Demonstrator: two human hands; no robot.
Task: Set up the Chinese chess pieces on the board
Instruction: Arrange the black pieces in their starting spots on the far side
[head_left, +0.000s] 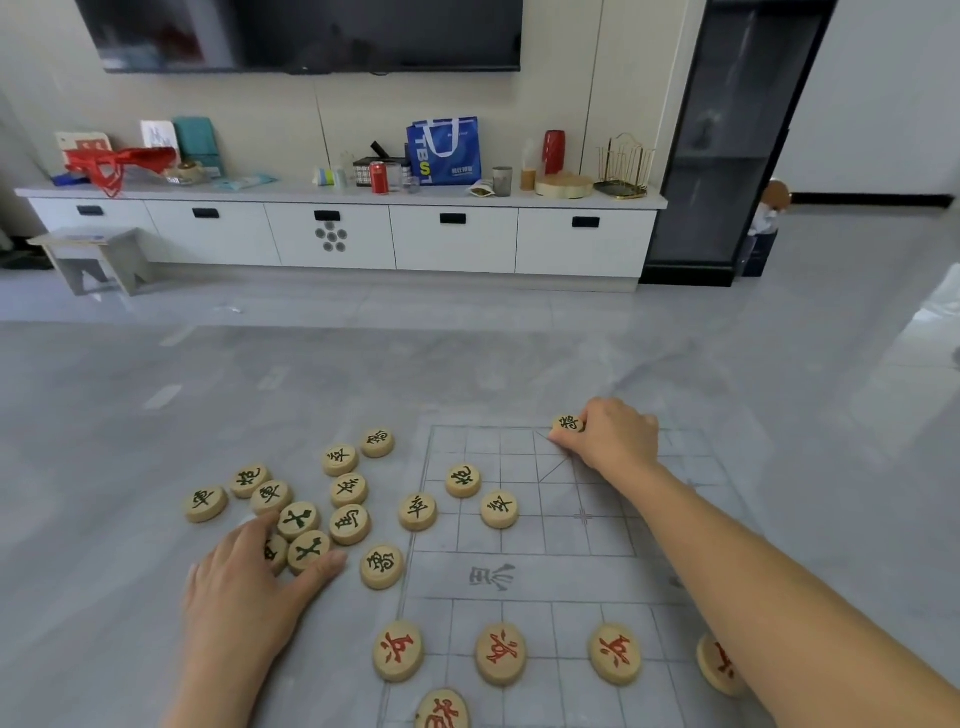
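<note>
**Head view: right hand holds a piece at the board's far edge**

Board (519, 577): thin translucent sheet with a grey grid, flat on glossy grey floor tiles (311, 374). Pieces are round pale wooden discs with carved characters. Right hand (613, 436), fingers curled, pinches a green-lettered piece (569, 423) at the far edge line. Left hand (249, 587) lies relaxed, fingers resting on the loose green pile (348, 522) left of the board. Red-lettered discs (501, 653) sit on the near rows. Right forearm (779, 582) crosses the board and covers part of the rightmost disc.
</note>
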